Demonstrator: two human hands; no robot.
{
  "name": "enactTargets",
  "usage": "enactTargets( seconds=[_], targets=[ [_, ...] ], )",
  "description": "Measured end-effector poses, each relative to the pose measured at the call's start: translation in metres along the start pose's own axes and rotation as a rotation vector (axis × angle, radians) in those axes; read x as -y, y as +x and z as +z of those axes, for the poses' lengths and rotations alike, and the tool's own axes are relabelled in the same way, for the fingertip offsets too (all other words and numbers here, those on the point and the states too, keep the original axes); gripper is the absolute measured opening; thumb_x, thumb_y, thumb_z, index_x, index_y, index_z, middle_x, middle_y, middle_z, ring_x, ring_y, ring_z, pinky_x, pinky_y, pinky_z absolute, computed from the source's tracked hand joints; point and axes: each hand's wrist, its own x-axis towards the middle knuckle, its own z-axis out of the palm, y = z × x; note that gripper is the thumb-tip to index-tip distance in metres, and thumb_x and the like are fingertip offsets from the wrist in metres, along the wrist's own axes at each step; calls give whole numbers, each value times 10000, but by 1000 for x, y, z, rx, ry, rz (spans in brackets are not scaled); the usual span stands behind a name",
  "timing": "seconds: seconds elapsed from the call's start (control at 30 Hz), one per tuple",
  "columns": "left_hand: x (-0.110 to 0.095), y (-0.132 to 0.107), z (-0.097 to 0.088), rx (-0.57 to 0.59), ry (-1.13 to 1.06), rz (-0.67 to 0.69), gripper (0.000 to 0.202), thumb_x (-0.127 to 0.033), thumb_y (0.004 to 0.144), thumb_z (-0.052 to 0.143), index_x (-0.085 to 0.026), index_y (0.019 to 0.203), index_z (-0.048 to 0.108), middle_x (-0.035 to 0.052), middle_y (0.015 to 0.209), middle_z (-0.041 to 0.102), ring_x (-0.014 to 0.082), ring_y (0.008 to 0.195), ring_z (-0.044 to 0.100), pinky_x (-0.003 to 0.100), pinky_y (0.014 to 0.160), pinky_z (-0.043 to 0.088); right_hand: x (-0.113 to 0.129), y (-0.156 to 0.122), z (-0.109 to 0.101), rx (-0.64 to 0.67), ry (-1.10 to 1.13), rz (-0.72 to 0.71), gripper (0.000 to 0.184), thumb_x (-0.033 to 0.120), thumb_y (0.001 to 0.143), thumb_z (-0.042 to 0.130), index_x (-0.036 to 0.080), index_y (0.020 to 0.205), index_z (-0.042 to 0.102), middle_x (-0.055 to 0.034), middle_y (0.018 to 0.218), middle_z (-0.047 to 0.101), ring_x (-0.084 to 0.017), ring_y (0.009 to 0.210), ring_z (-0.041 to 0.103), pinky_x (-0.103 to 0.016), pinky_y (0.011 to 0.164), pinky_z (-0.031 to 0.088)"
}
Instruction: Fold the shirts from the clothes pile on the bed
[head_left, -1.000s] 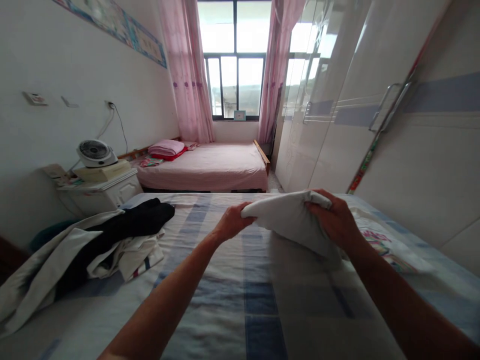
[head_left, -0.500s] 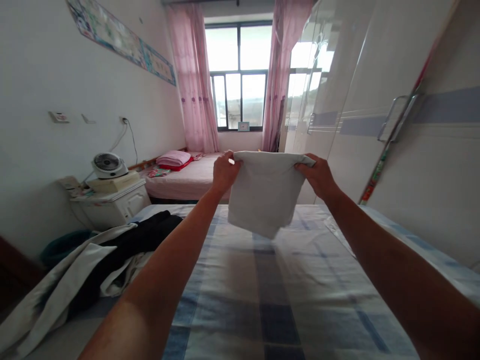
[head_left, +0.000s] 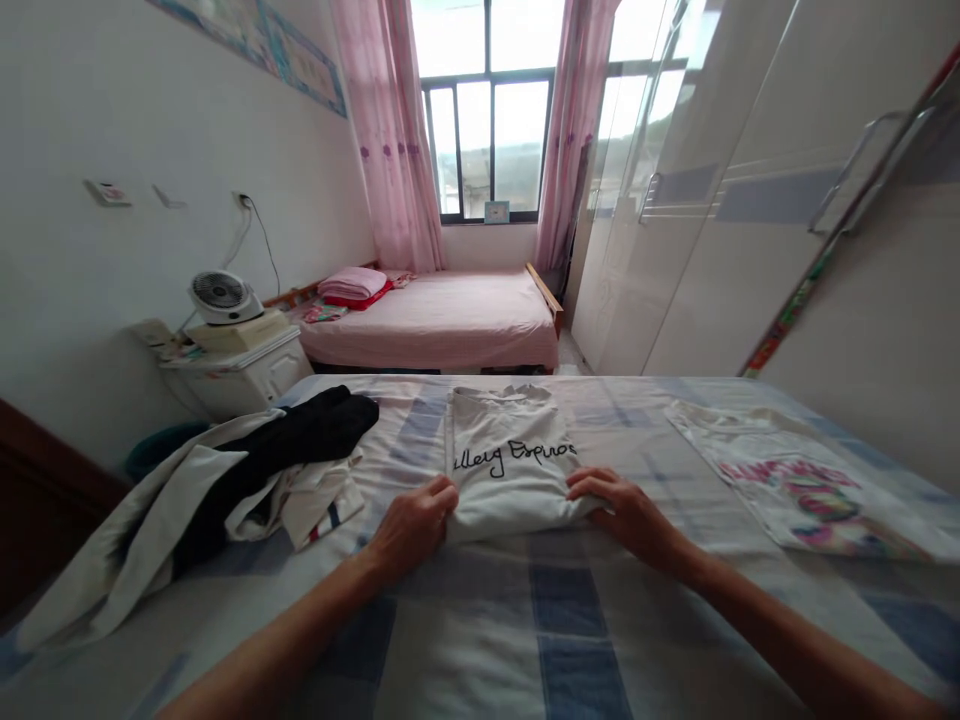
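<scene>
A white T-shirt (head_left: 510,490) with black script lettering lies folded into a rough rectangle on the plaid bedsheet (head_left: 465,640). Its lettered side faces up and the collar points away from me. My left hand (head_left: 420,515) pinches the near left corner, fingers closed on the cloth. At the near right corner, my right hand (head_left: 619,505) grips the edge, thumb under and fingers on top. The fingertips are partly hidden in the fabric.
A heap of black and white clothes (head_left: 292,460) lies on the left. Another white shirt (head_left: 802,480) with a colourful print lies flat on the right. Beyond stand a pink bed (head_left: 465,320), a nightstand with a fan (head_left: 223,297), and a tall wardrobe (head_left: 675,220).
The folded T-shirt was held up in the air with its plain side showing. Both hands have brought it down onto the bed, lettering up. My view has tilted downward.
</scene>
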Motion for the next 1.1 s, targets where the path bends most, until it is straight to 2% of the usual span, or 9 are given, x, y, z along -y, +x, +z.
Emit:
enactTargets(
  seconds=[0.17,0.3,0.4,0.53,0.67,0.77,0.87,0.97,1.1],
  targets=[
    [-4,15,-28,-94,37,-25,215,-35,719,365,-202,779,487,35,902,584,151,746,552,241,653,389,19,12,-24,-110,-18,-4,289,71,723,519,231,910,671,-54,1073,658,-205,1101,552,-383,977,407],
    [6,9,-39,91,-86,-21,232,-46,686,405,-203,791,539,8,818,592,131,679,550,229,642,397,25,14,-39,123,101,60,361,87,731,460,239,970,684,-42,1121,655,-196,1101,567,-355,971,421],
    [22,20,-30,48,-272,-203,185,-102,702,452,-183,799,587,14,774,619,135,684,571,227,653,424,3,21,-37,46,144,339,306,175,743,494,210,975,690,-61,1076,679,-215,1026,607,-357,917,460],
    [39,65,-9,23,-586,-526,145,-247,721,526,-157,748,637,10,661,622,133,578,569,215,534,421,-36,53,-20,-109,367,610,300,250,715,582,163,989,667,-89,984,701,-202,879,650,-326,800,513],
    [46,100,8,19,-678,-636,258,-356,733,538,-150,583,578,-5,490,532,116,447,512,205,437,369,-58,87,3,-241,528,767,351,248,733,578,136,1065,610,-98,926,699,-154,729,661,-254,633,533],
    [48,108,16,-44,-694,-668,314,-429,732,552,-153,583,564,-9,487,521,110,440,512,196,421,342,-68,100,17,-341,396,765,386,245,771,512,131,1134,574,-113,1022,683,-151,738,666,-260,634,537],
    [51,110,22,-86,-710,-676,344,-475,708,575,-149,598,575,-8,517,530,105,459,516,193,429,337,-76,101,26,-399,259,734,383,247,769,506,142,1127,592,-119,1069,675,-183,866,660,-298,741,526],
    [53,113,24,-79,-767,-674,311,-448,658,616,-141,615,586,-8,550,543,93,470,500,191,438,352,-78,98,28,-362,120,645,369,287,783,505,168,1115,615,-101,1042,692,-199,957,642,-321,850,485],
    [56,117,24,-59,-813,-668,191,-325,630,610,-146,592,555,-32,520,511,70,445,441,179,424,331,-75,98,27,-305,50,587,397,312,818,463,184,1170,595,-90,1071,691,-194,965,642,-327,871,469]
  ],
)
